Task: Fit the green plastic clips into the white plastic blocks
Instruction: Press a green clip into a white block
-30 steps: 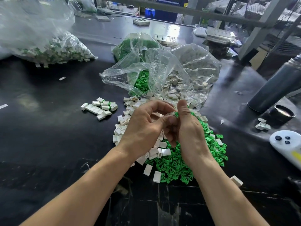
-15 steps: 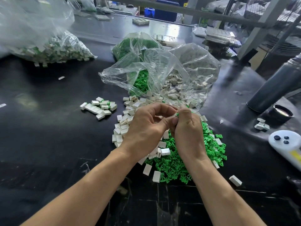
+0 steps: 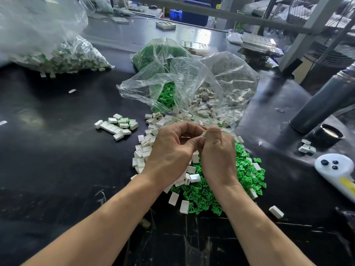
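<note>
Left hand (image 3: pixel 171 152) & right hand (image 3: pixel 219 154) meet at centre, fingers curled, pinching one block (image 3: pixel 203 134) w/ clip (barely visible); piles uncountable at 6 o'clock.

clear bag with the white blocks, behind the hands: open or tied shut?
Open. The clear bag lies on its side with its mouth gaping toward the hands, and white blocks spill out of it onto the black table.

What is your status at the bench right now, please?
Left hand and right hand pinch one white block with green clip together. Loose green clips and white blocks below. Nothing in the way.
</note>
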The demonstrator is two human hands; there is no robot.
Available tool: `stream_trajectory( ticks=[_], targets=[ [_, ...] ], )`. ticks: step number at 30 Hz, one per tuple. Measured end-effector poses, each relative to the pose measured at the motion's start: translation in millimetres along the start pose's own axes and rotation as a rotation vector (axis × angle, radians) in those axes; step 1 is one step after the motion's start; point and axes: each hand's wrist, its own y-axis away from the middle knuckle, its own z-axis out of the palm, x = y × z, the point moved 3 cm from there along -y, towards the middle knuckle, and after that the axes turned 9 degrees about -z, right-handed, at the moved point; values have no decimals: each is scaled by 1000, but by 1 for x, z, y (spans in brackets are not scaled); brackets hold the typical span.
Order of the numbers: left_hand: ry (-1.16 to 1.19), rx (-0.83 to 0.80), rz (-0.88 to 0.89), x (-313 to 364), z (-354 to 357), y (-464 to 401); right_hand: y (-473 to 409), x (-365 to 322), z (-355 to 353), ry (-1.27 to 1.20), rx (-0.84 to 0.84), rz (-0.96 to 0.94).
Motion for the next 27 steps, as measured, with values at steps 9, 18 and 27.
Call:
stream_trajectory(
  ticks=[9,18,27],
  targets=[
    [2,-3,-2,-3,-1,-4,-3,2,2,-19,6,-25],
    [-24,41,4,-3,-8,-8,-4,10,-5,-6,-54,16],
    [-88,111,32,-2,-21,-11,-5,8,-20,-30,-116,-106]
  ],
)
